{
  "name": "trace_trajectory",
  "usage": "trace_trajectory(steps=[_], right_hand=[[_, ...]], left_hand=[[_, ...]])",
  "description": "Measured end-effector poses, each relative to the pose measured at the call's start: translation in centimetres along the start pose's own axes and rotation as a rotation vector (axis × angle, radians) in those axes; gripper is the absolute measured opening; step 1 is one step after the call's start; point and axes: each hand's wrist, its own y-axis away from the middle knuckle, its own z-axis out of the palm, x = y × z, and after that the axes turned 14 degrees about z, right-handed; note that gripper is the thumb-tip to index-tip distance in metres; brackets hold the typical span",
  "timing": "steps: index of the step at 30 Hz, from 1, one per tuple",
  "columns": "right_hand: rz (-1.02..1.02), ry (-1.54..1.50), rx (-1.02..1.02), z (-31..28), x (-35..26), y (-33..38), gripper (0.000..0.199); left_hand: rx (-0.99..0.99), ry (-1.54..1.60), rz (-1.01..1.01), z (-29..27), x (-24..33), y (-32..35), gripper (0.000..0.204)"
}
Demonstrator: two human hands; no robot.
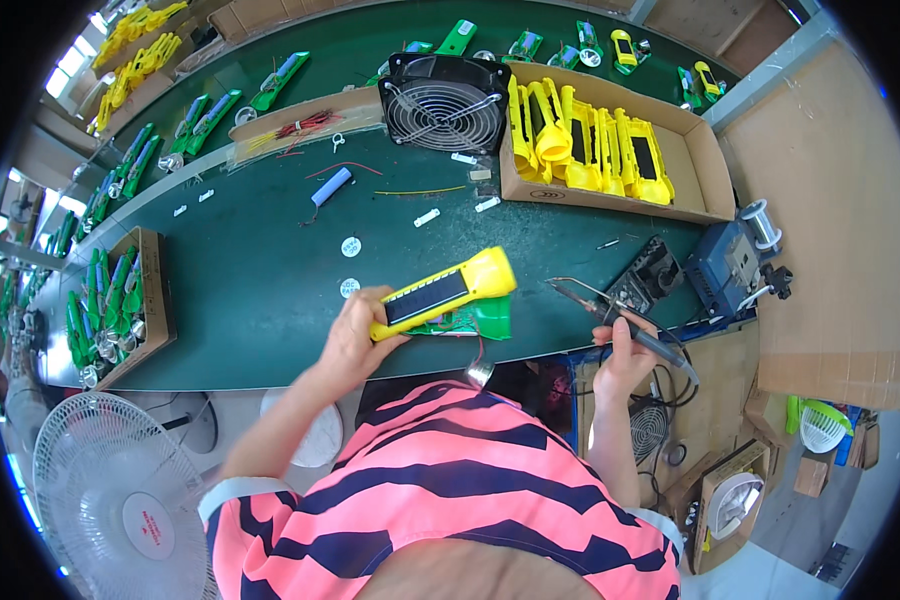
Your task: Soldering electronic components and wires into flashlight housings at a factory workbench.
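Note:
My left hand (348,342) is closed around the narrow end of a yellow flashlight housing (488,272) with a dark solar panel (425,299) along its side. Under the housing shows a green flashlight half (495,318) with a circuit board; thin wires run from it to a small shiny reflector (480,374) near the table edge. My right hand (620,362) grips a soldering iron (654,346) whose tip points left toward the housing, apart from it. A thin curved metal piece lies beside the tip; I cannot tell what it is.
A carton (692,160) of yellow housings stands behind, beside a black fan (445,105). Right are a blue soldering station (718,268) and solder spool (760,225). A box (158,300) of green assemblies stands left. A blue battery cell (331,187) lies mid-table. A conveyor runs behind.

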Motion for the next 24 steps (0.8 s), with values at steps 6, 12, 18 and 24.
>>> trace_trajectory(steps=[6, 12, 18, 24], right_hand=[[0.029, 0.038, 0.085, -0.4, -0.3, -2.0, 0.013], [0.09, 0.038, 0.101, 0.0, -1.4, -3.6, 0.017], [0.342, -0.066, 0.257, 0.6, -2.7, -3.6, 0.02], [0.379, -0.035, 0.356, 1.3, -4.2, -3.6, 0.022]], left_hand=[[-0.152, -0.062, 0.105, -8.9, 0.1, -14.9, 0.045], [-0.254, -0.163, -0.023, -5.9, -8.3, -35.4, 0.051], [-0.066, -0.245, -0.319, 7.9, -21.0, -49.5, 0.059], [-0.36, -0.322, -0.392, 16.0, -23.9, -52.2, 0.08]])
